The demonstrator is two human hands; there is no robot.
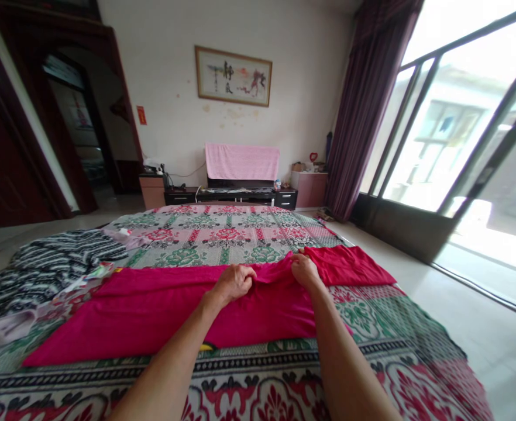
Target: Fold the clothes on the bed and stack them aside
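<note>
A long magenta-red garment (152, 310) lies spread across a bed covered with a patterned floral sheet (223, 234). My left hand (234, 282) is closed, pinching the garment's far edge near its middle. My right hand (304, 270) is closed too and grips the same edge a little to the right, where the cloth bunches up. A redder part of the garment (350, 264) stretches out to the right beyond my right hand.
A black-and-white striped garment (51, 260) and other crumpled clothes (3, 327) lie on the bed's left side. Beyond the bed stands a low TV cabinet with a pink towel (241, 162) over it. Large glass doors (460, 146) and a purple curtain are on the right.
</note>
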